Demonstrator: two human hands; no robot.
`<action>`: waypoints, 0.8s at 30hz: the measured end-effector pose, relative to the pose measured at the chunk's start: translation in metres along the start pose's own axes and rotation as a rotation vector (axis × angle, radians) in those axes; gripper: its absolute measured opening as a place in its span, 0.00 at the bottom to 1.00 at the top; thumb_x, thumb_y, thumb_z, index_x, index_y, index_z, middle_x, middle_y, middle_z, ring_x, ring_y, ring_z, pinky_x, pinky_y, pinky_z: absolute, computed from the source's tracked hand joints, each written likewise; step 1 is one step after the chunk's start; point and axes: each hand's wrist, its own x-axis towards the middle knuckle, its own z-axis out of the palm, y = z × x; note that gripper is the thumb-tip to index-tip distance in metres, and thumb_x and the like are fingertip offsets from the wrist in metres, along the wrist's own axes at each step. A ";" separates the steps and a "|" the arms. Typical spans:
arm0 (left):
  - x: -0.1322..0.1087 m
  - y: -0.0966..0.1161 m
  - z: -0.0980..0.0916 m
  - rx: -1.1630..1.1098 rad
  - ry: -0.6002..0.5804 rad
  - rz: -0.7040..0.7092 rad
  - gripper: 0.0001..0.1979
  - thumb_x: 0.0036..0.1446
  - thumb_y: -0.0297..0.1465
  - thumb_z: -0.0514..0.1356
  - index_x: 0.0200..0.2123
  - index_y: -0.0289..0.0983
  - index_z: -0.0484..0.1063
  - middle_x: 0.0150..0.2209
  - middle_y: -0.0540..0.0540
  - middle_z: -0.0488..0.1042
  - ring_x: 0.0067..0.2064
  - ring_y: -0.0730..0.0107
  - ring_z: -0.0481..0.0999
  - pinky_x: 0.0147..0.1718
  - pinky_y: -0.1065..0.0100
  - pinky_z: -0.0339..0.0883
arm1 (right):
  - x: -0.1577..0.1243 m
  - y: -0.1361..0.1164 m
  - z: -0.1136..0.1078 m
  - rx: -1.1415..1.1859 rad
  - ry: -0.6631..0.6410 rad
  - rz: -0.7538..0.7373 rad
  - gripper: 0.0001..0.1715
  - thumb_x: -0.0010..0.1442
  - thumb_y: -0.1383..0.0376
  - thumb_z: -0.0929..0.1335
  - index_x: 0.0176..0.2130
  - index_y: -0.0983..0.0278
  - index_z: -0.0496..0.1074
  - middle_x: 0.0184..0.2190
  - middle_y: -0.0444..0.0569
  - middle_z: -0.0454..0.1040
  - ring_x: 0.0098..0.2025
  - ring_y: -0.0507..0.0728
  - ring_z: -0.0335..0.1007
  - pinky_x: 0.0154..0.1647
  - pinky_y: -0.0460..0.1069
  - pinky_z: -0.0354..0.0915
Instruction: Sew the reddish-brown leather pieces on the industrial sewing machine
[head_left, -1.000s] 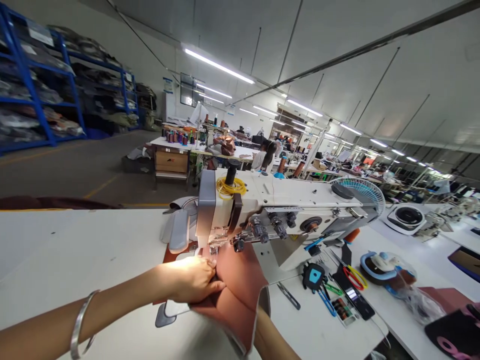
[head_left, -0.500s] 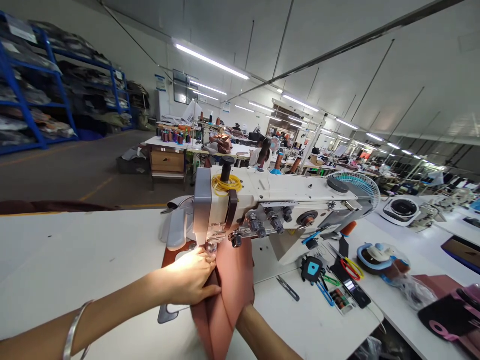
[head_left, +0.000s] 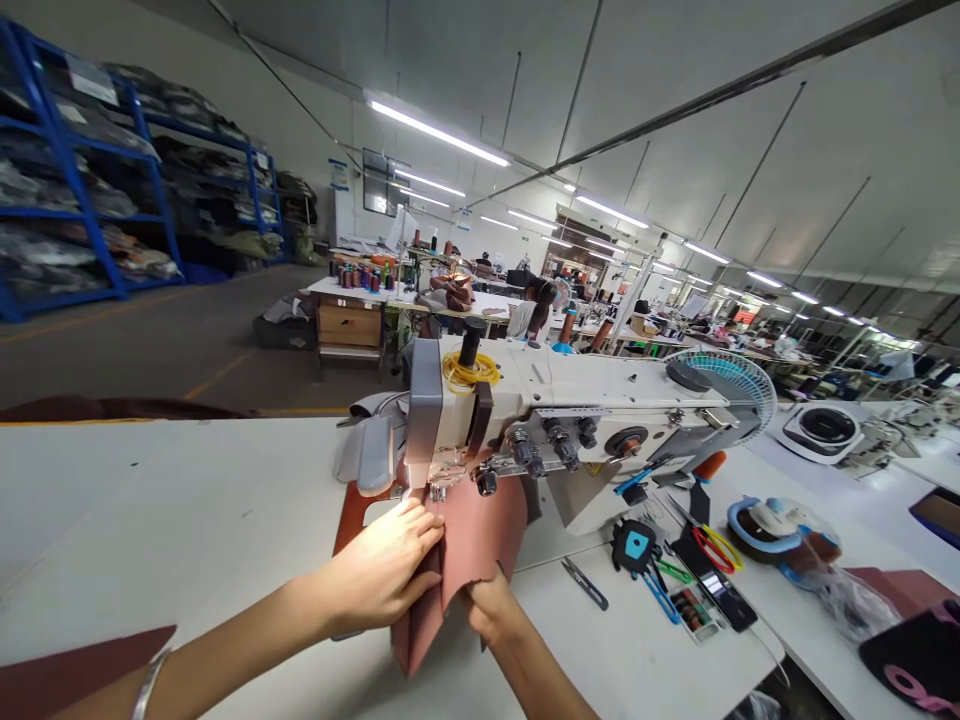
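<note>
My left hand (head_left: 379,572) rests on a folded piece of reddish-brown leather (head_left: 480,535), its fingertips just in front of the needle of the white sewing machine (head_left: 570,405). My right hand (head_left: 487,607) grips the near edge of the same piece from the right, fingers tucked under it. The leather stands up in a fold between both hands and runs under the presser foot (head_left: 437,487), which the machine lamp lights. A silver bangle (head_left: 150,680) sits on my left wrist.
Thread snips (head_left: 585,583), coloured scissors (head_left: 675,575), a phone (head_left: 724,592) and a small fan (head_left: 724,385) lie right of the machine on the white table (head_left: 187,520). A dark leather piece (head_left: 67,672) lies at the near left edge. Other workers sit at far tables; blue shelving (head_left: 82,200) stands left.
The leather has been pulled up and folded narrower between my hands. My right hand has come out from under it and now shows at its near edge.
</note>
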 end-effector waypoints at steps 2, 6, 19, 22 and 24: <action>-0.003 -0.004 0.006 -0.025 0.035 0.029 0.15 0.62 0.36 0.56 0.47 0.34 0.72 0.43 0.38 0.75 0.45 0.51 0.70 0.49 0.51 0.65 | 0.002 -0.009 0.007 0.082 0.006 0.029 0.31 0.49 0.48 0.73 0.48 0.61 0.75 0.48 0.54 0.77 0.52 0.64 0.72 0.48 0.56 0.71; -0.007 -0.011 0.017 -0.033 0.116 0.087 0.18 0.64 0.39 0.55 0.52 0.35 0.68 0.44 0.39 0.75 0.44 0.53 0.70 0.48 0.52 0.65 | 0.003 -0.030 0.014 0.166 -0.047 0.079 0.25 0.44 0.57 0.75 0.44 0.59 0.76 0.46 0.50 0.78 0.51 0.64 0.71 0.44 0.55 0.72; -0.003 -0.026 0.035 -0.023 0.294 0.143 0.12 0.63 0.35 0.55 0.47 0.37 0.69 0.43 0.40 0.75 0.42 0.56 0.71 0.48 0.53 0.66 | 0.023 -0.040 -0.008 -0.035 -0.020 0.251 0.28 0.49 0.46 0.74 0.35 0.64 0.65 0.27 0.50 0.77 0.30 0.58 0.77 0.33 0.54 0.73; -0.002 -0.030 0.040 0.017 0.335 0.146 0.09 0.64 0.31 0.53 0.45 0.37 0.71 0.42 0.40 0.76 0.42 0.58 0.71 0.47 0.53 0.67 | 0.037 -0.038 -0.015 -0.501 0.134 0.211 0.25 0.54 0.45 0.69 0.27 0.62 0.63 0.18 0.47 0.72 0.21 0.56 0.70 0.26 0.52 0.67; -0.001 -0.034 0.043 0.041 0.359 0.150 0.10 0.65 0.30 0.53 0.46 0.37 0.72 0.44 0.41 0.76 0.43 0.58 0.71 0.47 0.54 0.67 | 0.045 -0.037 -0.021 -0.772 0.269 0.096 0.24 0.54 0.47 0.70 0.23 0.62 0.64 0.18 0.46 0.70 0.23 0.56 0.68 0.29 0.51 0.65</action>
